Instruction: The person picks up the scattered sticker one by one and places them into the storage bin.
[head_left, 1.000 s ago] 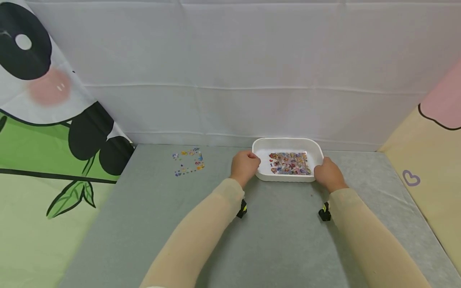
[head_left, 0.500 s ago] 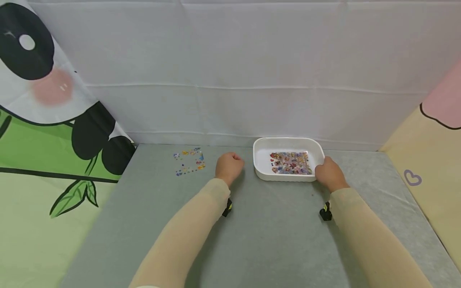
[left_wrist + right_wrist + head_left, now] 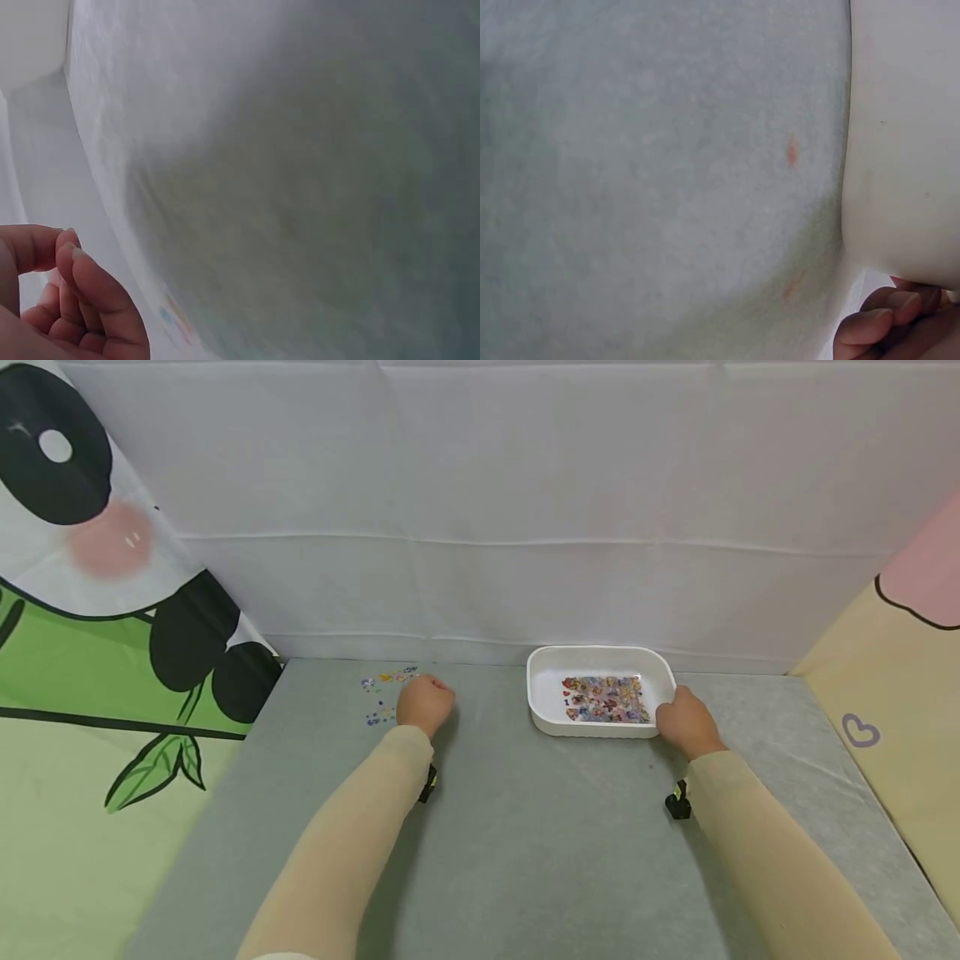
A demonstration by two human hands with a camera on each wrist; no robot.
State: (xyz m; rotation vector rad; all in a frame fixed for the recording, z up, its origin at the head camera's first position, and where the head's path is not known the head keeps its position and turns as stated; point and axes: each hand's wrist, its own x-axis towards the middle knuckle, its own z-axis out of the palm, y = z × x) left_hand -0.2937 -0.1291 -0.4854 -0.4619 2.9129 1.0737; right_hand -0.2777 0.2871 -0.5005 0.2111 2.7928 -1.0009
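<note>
My right hand (image 3: 686, 724) grips the right end of a white oblong tray (image 3: 536, 697). In the right wrist view its curled fingers (image 3: 866, 328) lie against the tray's outer wall (image 3: 904, 135). A patch of small colourful stickers (image 3: 603, 700) lies in the tray. My left hand (image 3: 425, 704) is over the left part of the table, its fingers curled. The left wrist view shows thumb and forefinger tips meeting with nothing visible between them. Scattered small stickers (image 3: 380, 717) on the table are partly hidden behind that hand; a bit of coloured print (image 3: 178, 322) shows past the fingers.
A grey cloth covers the table (image 3: 555, 843). White cloth (image 3: 480, 585) hangs along its back edge, right behind the tray. Printed cartoon cloths stand at the left (image 3: 135, 677) and right (image 3: 885, 727) sides.
My left hand has let go of the tray's left end and moved left across the table to the scattered stickers. The right hand and the tray stay in place.
</note>
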